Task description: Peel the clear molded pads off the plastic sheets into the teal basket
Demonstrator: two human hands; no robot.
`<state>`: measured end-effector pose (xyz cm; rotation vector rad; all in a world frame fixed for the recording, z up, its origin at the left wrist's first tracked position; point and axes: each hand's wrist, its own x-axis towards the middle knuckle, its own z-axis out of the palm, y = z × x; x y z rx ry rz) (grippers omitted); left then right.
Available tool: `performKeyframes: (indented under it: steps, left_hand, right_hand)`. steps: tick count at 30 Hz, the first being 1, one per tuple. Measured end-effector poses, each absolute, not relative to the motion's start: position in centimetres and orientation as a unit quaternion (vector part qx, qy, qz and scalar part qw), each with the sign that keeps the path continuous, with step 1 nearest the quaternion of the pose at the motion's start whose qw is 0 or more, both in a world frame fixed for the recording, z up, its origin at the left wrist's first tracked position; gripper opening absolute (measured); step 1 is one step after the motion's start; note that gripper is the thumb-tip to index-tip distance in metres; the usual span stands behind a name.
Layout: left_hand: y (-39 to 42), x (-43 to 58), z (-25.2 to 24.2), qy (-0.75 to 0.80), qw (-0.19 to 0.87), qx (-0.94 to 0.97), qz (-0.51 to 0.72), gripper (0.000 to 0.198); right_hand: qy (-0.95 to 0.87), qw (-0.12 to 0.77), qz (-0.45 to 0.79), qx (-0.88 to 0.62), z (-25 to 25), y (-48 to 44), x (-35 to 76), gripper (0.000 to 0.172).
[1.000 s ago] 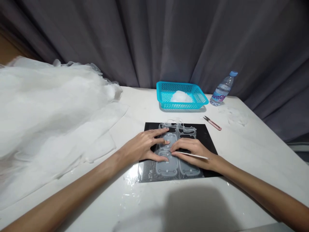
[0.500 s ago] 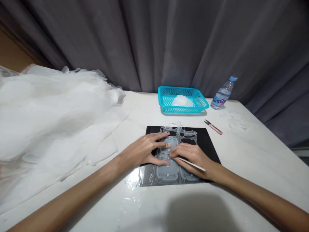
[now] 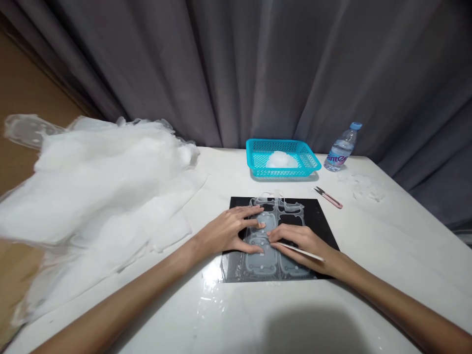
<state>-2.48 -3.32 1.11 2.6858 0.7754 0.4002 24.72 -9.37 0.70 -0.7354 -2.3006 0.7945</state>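
Clear moulded sheet lies on a black mat, dark ground probably there to show its outlines. Clock centred on the sheet, I read remotely: left hand at nine, fingers spread on it, gripping nothing, likely steadying. Right hand at three, fingertips together, clamped on a pale stick, perhaps for fine control. Snips at two, seemingly within reach; blue basket beyond, at twelve.
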Motion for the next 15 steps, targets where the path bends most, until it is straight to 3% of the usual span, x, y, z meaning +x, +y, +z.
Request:
performKeyframes:
  steps: [9,12,15]
  left_hand:
    - [-3.2,-2.7,1.8,0.277,0.178,0.937,0.119,0.060]
    - [-3.4,-2.8,2.3,0.293,0.211,0.925,0.118,0.057]
    - [-3.9,-2.8,2.5,0.305,0.253,0.909,0.132,0.070]
  right_hand:
    - [-0.931,0.258,0.064,-0.249,-1.7,-8.2,23.5,0.018]
    - [-0.930,0.247,0.058,-0.266,-2.4,-7.6,23.1,0.023]
    - [-0.929,0.246,0.104,-0.257,-1.8,-7.3,22.6,0.017]
